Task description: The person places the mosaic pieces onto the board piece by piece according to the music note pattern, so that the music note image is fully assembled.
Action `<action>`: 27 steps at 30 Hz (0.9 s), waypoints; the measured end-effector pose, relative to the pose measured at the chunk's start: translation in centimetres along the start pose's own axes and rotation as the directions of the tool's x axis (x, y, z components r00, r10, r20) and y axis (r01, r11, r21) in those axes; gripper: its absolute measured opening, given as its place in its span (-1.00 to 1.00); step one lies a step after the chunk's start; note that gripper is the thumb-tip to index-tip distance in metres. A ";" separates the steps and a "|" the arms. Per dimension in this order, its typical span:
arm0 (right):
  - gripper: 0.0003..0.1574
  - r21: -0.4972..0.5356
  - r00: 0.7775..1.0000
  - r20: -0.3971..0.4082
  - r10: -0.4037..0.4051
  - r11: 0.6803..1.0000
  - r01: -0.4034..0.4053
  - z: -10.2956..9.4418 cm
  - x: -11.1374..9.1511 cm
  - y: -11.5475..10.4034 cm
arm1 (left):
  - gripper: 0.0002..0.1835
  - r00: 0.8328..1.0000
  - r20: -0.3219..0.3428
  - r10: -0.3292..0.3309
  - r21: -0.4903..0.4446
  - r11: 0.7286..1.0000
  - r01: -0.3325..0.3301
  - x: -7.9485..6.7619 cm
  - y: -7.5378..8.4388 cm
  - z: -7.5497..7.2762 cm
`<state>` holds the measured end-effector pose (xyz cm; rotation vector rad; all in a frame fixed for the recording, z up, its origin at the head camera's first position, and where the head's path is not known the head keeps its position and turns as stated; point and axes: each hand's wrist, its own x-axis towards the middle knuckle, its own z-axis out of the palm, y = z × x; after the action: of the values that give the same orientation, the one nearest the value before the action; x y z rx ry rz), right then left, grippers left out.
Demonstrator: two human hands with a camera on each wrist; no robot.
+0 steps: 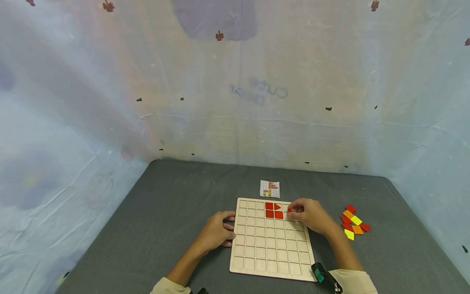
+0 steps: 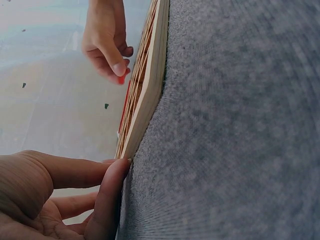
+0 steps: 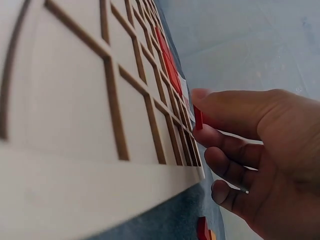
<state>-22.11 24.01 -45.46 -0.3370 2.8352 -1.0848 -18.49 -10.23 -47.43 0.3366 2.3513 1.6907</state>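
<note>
While the right hand (image 1: pixel 310 214) pinches a red piece (image 3: pixel 198 118) at its fingertips, just above the grid board (image 1: pixel 266 253) near its far-right corner | left hand (image 1: pixel 216 231) loosely touching board's left edge | 4 red tiles (image 1: pixel 270 213) in board's top 2 rows | mirrored "cute" on backdrop (image 1: pixel 205 139) behind board, 2nd line's too blurry tbh
</note>
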 end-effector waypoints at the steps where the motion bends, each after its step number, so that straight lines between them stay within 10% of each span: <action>1: -0.73 -0.003 1.000 0.002 -0.001 1.000 0.001 0.1 0.0 -0.1 | -0.26 1.000 0.000 0.000 0.000 1.000 0.000 0.0 0.0 0.0; 27: -0.94 -0.077 1.000 -0.011 -0.022 0.997 0.021 0.7 0.1 0.2 | -0.27 1.000 0.000 -0.005 0.012 1.000 0.005 0.3 -0.3 -0.1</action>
<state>-22.13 23.66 -46.12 -0.3697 2.8958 -0.9856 -18.79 -10.31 -47.67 0.3329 2.3613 1.6752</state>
